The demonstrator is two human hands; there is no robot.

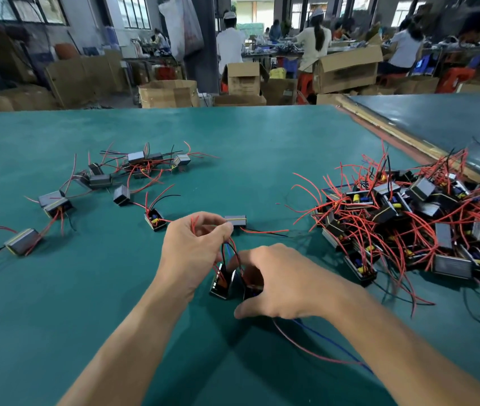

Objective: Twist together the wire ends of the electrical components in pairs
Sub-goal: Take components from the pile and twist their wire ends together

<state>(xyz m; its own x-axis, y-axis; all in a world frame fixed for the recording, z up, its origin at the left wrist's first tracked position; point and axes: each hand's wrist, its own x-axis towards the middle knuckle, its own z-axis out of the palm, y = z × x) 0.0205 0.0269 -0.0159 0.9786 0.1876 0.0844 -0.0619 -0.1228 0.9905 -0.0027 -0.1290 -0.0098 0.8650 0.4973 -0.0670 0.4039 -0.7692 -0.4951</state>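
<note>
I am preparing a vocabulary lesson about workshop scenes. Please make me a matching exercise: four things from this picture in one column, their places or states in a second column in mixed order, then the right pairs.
Column one:
1. left hand
2. right hand
3. heap of components
4. open cardboard box

Column two:
A. beyond the far edge of the green table
B. pinches red wires
C. on the right part of the green table
D. reaches over a black component

Pairs: 1-B; 2-D; 3-C; 4-A
</note>
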